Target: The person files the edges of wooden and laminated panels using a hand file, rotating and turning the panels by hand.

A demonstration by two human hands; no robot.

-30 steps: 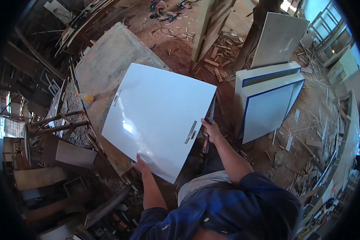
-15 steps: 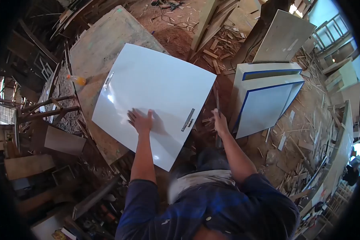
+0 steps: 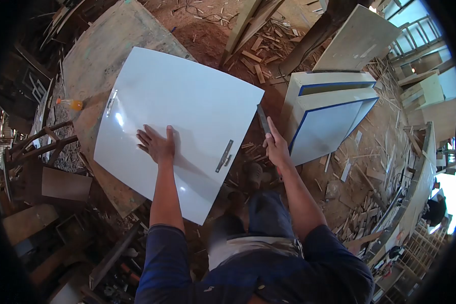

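A large glossy white panel lies on a worn wooden worktop. My left hand rests flat on it with fingers spread. My right hand grips a flat metal file, its tip close to the panel's right corner; whether they touch I cannot tell. A bit of red shows below that hand, seemingly the file's handle. Near the panel's right edge is a grey metal strip with a small fitting beside it. A similar metal fitting sits along the left edge.
White box-like cabinets with blue edging stand at right, a plywood sheet behind them. A bottle of orange liquid sits on the worktop. Wood offcuts litter the floor. A person is at the far right.
My right hand has raised the file and brought its tip up near the panel's corner. The view has shifted, so the panel appears further left. My left hand stays flat on the panel.
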